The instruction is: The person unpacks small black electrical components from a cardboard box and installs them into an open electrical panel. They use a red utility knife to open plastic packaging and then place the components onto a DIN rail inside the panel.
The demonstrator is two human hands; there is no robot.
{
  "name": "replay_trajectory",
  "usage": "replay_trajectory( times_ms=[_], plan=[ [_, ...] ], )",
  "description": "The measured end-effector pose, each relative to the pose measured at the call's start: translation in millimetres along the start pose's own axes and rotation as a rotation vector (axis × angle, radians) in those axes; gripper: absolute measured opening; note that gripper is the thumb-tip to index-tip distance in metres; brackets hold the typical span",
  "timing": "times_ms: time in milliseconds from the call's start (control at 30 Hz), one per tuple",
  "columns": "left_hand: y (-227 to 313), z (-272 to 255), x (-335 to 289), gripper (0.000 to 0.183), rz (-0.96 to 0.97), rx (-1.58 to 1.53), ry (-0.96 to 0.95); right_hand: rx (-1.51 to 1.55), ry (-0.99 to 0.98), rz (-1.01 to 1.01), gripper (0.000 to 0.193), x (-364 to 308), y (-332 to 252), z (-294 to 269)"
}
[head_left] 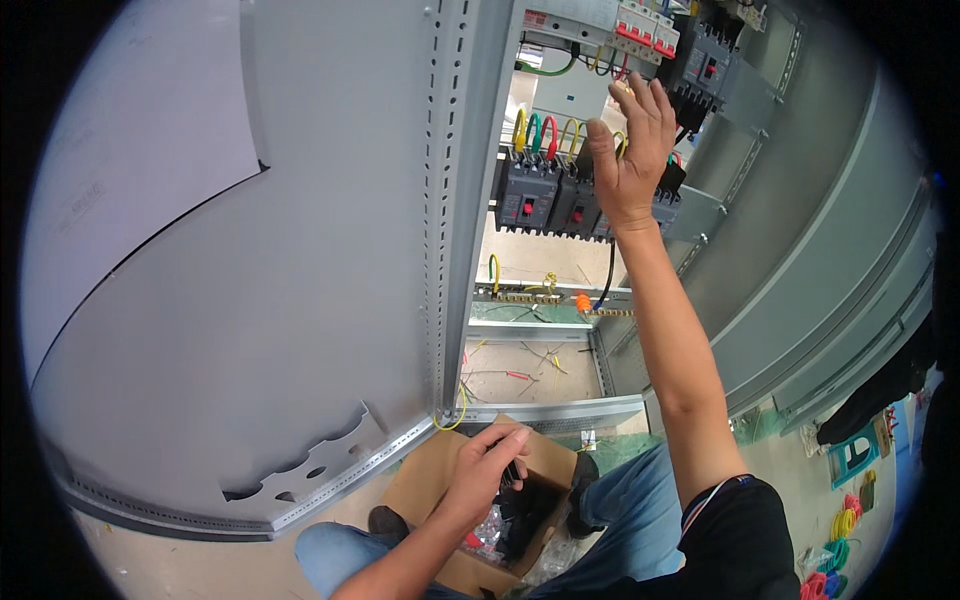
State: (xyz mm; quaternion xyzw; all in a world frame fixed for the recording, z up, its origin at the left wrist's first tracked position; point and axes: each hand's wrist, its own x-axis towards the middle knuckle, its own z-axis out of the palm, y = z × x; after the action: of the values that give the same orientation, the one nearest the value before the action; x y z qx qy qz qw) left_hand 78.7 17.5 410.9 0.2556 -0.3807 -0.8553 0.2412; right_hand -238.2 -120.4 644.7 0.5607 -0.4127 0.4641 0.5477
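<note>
Right hand (638, 150): fingers spread, covering part of the switch row (528, 195) inside the metal cabinet (455, 200); contact unclear. Left hand (483, 472): curled round a small black piece (511, 472), mostly hidden, above a brown cardboard box (548, 455). Switches boxy, dark plastic.

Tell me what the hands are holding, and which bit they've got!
The left hand holds a small dark piece, but I can't tell by which part. The right hand is open, with nothing visibly held.
</note>
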Motion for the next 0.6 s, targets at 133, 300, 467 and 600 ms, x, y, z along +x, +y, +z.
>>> replay_trajectory(
  times_ms=[133, 300, 467, 600],
  plan=[
    [-9, 3, 5, 0.027, -0.021, -0.01, -0.031, -0.194, -0.197, -0.06, 0.047, -24, 42, 33],
    [-6, 3, 6, 0.029, -0.013, 0.032, -0.032, -0.14, -0.189, -0.008, 0.047, -24, 46, 27],
    [-6, -3, 0, 0.034, -0.026, 0.06, -0.018, 0.063, 0.005, -0.05, 0.049, -6, 22, 7],
    [-16, 7, 10, 0.032, -0.044, 0.062, -0.063, -0.124, -0.15, -0.052, 0.043, -21, 60, 48]
  ],
)
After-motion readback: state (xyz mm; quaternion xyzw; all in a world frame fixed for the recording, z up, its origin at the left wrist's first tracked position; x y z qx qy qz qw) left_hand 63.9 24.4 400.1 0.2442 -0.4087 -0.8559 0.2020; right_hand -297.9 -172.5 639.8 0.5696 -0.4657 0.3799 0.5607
